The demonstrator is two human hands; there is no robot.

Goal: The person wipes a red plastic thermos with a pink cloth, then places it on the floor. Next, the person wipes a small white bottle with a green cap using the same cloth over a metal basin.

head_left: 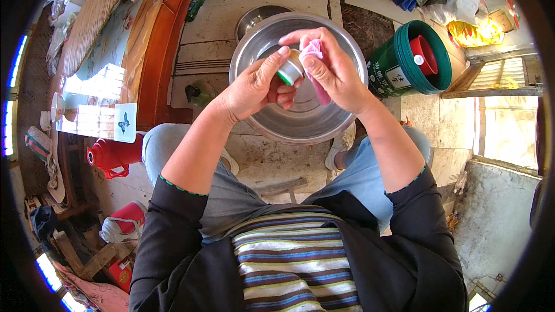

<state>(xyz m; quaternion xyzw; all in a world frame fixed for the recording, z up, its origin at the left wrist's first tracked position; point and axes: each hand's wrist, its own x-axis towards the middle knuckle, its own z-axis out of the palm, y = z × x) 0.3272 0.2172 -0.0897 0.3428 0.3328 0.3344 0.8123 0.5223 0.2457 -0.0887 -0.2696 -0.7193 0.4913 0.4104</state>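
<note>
My left hand point(256, 82) grips a small white container point(291, 69) with a green band at one end and a yellowish part at the other, tilted between thumb and fingers. A pink cloth point(313, 49) is pinched in my right hand point(336, 69), close against the container's yellowish end. Part of the cloth hangs below my right fingers. Both hands are above a wide stainless steel basin point(299, 128), which stands on the floor between my feet. My fingers cover much of the container, so its exact kind cannot be told.
Behind the large basin sits a smaller metal bowl point(260, 14). To the right stands a green bucket point(390, 63) with a red vessel point(422, 54) inside. A wooden table point(158, 21) runs along the left, with a red thermos point(115, 156) beside my knee and green bottles point(197, 5) near its base.
</note>
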